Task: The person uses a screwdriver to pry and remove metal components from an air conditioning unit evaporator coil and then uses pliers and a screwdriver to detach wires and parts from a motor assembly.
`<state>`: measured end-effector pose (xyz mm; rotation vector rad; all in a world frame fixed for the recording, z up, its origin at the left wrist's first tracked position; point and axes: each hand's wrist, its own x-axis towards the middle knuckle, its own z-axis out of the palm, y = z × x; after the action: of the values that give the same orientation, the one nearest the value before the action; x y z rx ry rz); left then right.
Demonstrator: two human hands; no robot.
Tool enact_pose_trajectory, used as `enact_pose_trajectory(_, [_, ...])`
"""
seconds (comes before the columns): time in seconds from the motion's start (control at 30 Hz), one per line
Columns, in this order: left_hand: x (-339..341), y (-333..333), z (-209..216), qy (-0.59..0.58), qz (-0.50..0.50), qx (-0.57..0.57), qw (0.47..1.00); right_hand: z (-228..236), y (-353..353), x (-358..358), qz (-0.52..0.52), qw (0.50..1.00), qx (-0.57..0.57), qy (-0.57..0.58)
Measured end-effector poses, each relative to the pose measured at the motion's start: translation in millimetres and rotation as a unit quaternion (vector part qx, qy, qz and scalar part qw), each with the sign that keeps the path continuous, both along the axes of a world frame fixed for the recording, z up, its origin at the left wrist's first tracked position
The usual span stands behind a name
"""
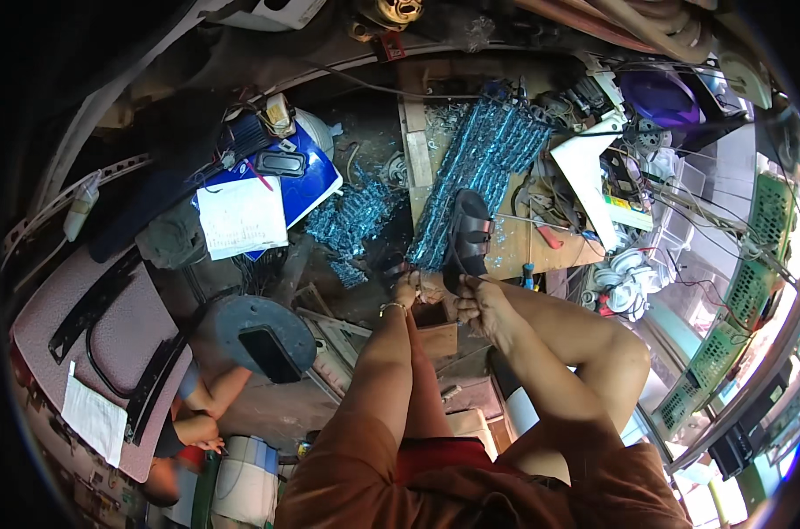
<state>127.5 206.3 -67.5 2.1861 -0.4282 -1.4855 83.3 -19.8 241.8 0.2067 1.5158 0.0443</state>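
A long strip of crumpled, shiny blue metal fins runs away from me across a wooden board. My right foot, in a dark strapped sandal, rests on its right side near the close end. At that close end my left hand is curled, its fingers closed and partly hidden. Just to the right, my right hand is closed like a fist beside the sandal; whatever lies inside it does not show. A torn heap of the same blue fins lies to the left.
A red-handled screwdriver lies right of the sandal. Farther right are a white bracket and white round parts. On the left, a phone sits on a round stool; another person's arms show below it.
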Motion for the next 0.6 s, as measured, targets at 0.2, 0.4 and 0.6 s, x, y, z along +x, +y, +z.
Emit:
enact_pose_trajectory(0.2, [10,-9,-29,0.014,-0.031,-0.003,0.999,140,-56,-28,-0.123,0.991,0.032,-0.047])
enact_pose_trajectory(0.4, [16,-4,-17,0.034,-0.105,0.105,0.988,121,-60,-44,-0.216,0.957,-0.103,-0.164])
enact_pose_trajectory(0.6, [5,13,-22,-0.019,-0.123,0.026,0.992,-42,69,-14,0.067,0.993,-0.096,-0.001])
